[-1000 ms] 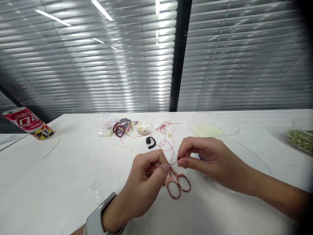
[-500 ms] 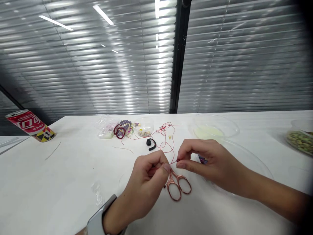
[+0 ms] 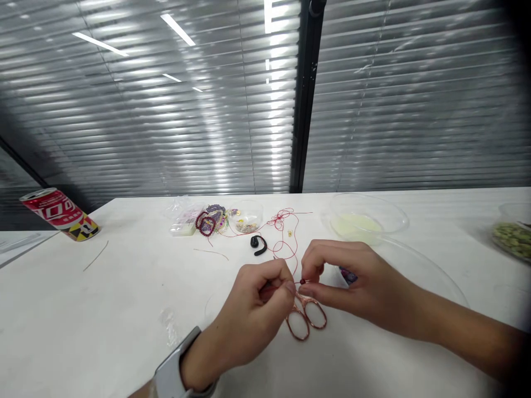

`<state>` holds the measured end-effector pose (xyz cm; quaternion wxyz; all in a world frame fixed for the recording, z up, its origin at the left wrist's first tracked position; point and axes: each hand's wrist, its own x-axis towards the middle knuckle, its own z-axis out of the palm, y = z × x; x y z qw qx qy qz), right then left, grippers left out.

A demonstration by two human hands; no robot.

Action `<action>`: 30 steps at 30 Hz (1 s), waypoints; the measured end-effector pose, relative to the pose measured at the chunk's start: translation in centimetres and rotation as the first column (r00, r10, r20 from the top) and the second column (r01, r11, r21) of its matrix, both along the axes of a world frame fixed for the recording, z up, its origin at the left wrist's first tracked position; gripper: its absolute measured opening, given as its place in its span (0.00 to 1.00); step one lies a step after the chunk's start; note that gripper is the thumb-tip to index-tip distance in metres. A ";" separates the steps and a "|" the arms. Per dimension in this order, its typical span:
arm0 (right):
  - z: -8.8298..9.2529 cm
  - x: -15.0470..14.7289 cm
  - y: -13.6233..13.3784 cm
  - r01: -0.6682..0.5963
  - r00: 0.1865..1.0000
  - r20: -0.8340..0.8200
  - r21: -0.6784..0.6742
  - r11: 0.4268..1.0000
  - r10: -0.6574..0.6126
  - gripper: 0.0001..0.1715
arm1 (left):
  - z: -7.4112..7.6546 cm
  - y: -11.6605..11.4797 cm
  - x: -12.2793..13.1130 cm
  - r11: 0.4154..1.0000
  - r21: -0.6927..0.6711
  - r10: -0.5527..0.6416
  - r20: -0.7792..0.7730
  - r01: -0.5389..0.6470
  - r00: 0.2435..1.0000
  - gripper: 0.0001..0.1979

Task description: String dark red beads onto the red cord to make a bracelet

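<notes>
Left hand [image 3: 257, 312] pinched shut on thin red thread [image 3: 277, 220]. Right hand [image 3: 352, 282] fingertips closed on small dark-red bead [image 3: 302, 281]. The bead sits between both pinches, just above copper-handled scissors [image 3: 306, 319] on white table [image 3: 124, 287].

- Red drinks can [image 3: 58, 213], lying on its side at the far left end of the white table [image 3: 103, 309]: large white characters along its side read roughly "100" or "TOO"; the first character is unclear.
- Same can, lower end: a yellow-and-black printed patch, too small to read.
</notes>
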<state>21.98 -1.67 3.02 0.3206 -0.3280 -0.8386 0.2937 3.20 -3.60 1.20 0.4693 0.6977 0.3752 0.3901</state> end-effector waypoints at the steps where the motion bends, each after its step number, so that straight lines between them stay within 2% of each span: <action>1: -0.1 0.1 0.0 -0.018 1.000 -0.002 0.010 1.000 0.018 0.07 | 0.0 0.0 0.0 1.000 0.005 -0.018 -0.004 0.018 1.000 0.11; 5: -0.5 0.3 0.2 -0.125 0.992 -0.018 0.034 0.992 0.126 0.06 | 0.1 0.0 0.0 0.996 0.003 -0.085 0.034 0.084 0.996 0.12; 8: -0.6 0.3 0.3 -0.145 0.988 -0.041 0.057 0.988 0.147 0.05 | 0.1 0.0 -0.1 0.994 -0.021 -0.107 0.071 0.109 0.992 0.12; 15: -0.5 0.2 0.0 -0.074 0.993 -0.079 0.142 0.987 0.086 0.06 | -0.1 0.2 0.0 0.995 -0.019 -0.094 0.030 0.094 0.995 0.12; 18: -0.4 0.3 0.0 -0.039 0.997 -0.063 0.107 0.994 0.046 0.07 | 0.0 0.2 -0.2 0.998 0.004 -0.065 0.022 0.065 0.998 0.12; 23: -0.3 0.1 -0.1 0.013 0.997 -0.081 0.025 1.000 -0.011 0.07 | 0.3 0.3 -0.3 0.988 0.151 0.016 0.024 -0.019 1.000 0.07; 30: -0.1 0.0 0.0 0.111 0.982 -0.160 0.034 0.993 -0.105 0.08 | -0.3 0.7 -0.1 0.995 0.039 -0.096 0.042 0.094 0.995 0.10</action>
